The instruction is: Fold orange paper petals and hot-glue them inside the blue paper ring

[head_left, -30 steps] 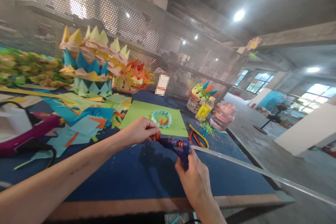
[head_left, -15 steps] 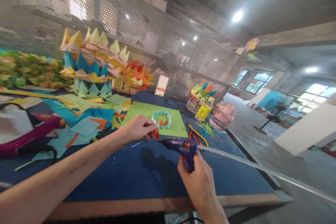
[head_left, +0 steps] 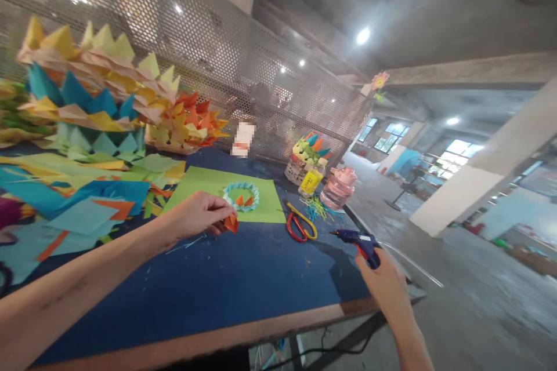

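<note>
Pinched between the fingers of my left hand (head_left: 198, 215) is a small folded orange paper piece (head_left: 231, 223). Just beyond it, on a green paper sheet (head_left: 270, 200), lies a ring of light-blue folded paper (head_left: 256, 197) with orange folded pieces (head_left: 243, 202) inside its near edge. My right hand (head_left: 385, 278) is closed round the handle of a blue glue gun (head_left: 359, 239), over the table's right side. A clear glue stick (head_left: 411, 264) sticks out of the gun's back. The gun's nozzle points left, well apart from the orange piece.
Scissors (head_left: 300, 225) with red and yellow handles lie mid-table. Behind them stand a yellow-labelled bottle (head_left: 310, 182), a pink bottle (head_left: 338, 188) and thin paper strips (head_left: 319, 208). Folded paper crowns (head_left: 98, 107) and paper sheets (head_left: 82, 217) crowd the left. A perforated metal screen (head_left: 209, 40) rises behind.
My right hand has carried the glue gun to the right, away from the orange piece. My left hand still holds that piece. The view has swung to the right.
</note>
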The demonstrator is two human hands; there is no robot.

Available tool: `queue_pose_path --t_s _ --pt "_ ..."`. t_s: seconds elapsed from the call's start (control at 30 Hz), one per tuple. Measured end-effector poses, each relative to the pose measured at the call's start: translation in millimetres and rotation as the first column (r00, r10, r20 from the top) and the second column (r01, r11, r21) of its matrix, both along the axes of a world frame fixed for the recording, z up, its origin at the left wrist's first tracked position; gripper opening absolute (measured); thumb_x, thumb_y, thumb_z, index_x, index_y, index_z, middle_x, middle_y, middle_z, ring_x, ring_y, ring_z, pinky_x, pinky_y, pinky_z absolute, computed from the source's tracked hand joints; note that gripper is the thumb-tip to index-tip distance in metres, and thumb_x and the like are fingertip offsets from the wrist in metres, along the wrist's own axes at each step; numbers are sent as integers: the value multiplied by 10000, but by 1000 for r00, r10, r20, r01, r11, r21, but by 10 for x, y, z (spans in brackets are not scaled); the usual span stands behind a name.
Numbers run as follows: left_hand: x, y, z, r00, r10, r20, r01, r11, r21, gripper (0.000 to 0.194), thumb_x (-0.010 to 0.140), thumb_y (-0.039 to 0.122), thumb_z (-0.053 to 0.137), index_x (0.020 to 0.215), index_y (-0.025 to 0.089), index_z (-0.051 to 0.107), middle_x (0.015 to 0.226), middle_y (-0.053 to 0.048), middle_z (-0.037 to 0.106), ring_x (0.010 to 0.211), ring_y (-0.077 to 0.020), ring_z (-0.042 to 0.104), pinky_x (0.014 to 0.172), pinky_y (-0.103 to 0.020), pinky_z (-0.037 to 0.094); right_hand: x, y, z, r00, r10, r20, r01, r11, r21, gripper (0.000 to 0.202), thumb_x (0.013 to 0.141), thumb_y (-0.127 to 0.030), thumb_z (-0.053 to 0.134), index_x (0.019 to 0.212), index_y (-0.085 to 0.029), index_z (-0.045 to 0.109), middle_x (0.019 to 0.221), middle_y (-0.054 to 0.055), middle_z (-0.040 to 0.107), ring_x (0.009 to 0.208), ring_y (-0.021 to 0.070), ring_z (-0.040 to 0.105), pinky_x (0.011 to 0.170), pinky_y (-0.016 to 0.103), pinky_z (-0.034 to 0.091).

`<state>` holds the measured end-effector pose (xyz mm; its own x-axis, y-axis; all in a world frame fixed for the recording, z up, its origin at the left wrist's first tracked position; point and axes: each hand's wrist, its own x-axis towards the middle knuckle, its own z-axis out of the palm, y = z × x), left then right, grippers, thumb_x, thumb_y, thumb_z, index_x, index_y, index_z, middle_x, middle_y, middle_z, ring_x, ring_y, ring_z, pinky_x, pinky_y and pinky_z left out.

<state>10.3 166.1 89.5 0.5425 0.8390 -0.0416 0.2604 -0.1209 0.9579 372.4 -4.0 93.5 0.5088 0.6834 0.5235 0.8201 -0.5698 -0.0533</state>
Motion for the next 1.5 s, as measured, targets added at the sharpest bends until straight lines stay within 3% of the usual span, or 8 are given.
queue_pose_path --t_s 0.27,0.37,0.43,0.5,0.7,1.1,1.3,1.5 --pt "15 -27 35 997 -7 70 11 999 -50 322 687 418 628 820 129 681 714 -52 700 657 -150 641 680 -280 519 -18 61 -140 994 31 108 -31 1000 0 375 710 -411 539 932 -128 646 945 188 634 832 341 601 698 446 456" --pt "26 -55 60 996 -9 89 16 996 -84 292 694 419 635 779 142 677 674 -34 692 647 -140 637 677 -272 516 -441 178 -47 953 256 160 -279 949 144 327 766 -379 527 1002 -168 611 990 131 631 892 300 592 759 436 461" --pt "33 -79 72 994 -19 108 30 994 -101 296 695 433 642 757 145 672 684 -36 694 664 -140 637 685 -269 513 -843 309 24 806 590 -52 -577 802 154 233 829 -338 488 953 -188 617 926 82 655 879 225 611 796 369 473" --pt "37 -103 80 988 -45 144 61 992 -112 326 694 457 645 762 139 672 740 -56 706 696 -145 640 691 -268 510 -1248 469 74 617 740 -266 -720 668 187 198 830 -311 521 947 -189 624 914 60 674 848 181 630 772 309 489" --pt "29 -131 91 972 -108 208 133 985 -111 411 692 518 640 848 142 698 845 -72 714 719 -142 634 701 -264 492 -1886 867 108 317 762 -565 -819 520 243 223 778 -333 616 913 -160 660 850 36 691 787 155 631 689 251 463" --pt "20 -145 133 964 -93 248 125 985 -118 337 730 473 632 791 144 672 779 -37 671 685 -111 589 695 -242 465 -1904 1011 38 174 677 -715 -756 557 344 172 758 -271 586 790 -118 658 687 7 634 614 109 519 573 213 400" --pt "28 -153 153 960 -121 251 144 987 -75 264 644 324 714 818 136 652 729 1 639 663 -94 551 675 -219 427 -1923 1013 60 72 626 -777 -724 569 391 185 760 -281 553 754 -113 630 616 -23 577 554 80 459 540 197 344" --pt "48 -133 120 973 -77 216 95 993 -75 256 642 322 690 812 137 642 661 20 628 614 -95 551 642 -229 423 -1947 1016 35 67 612 -788 -708 585 394 147 730 -254 580 725 -113 623 597 -37 532 554 73 401 520 195 290"
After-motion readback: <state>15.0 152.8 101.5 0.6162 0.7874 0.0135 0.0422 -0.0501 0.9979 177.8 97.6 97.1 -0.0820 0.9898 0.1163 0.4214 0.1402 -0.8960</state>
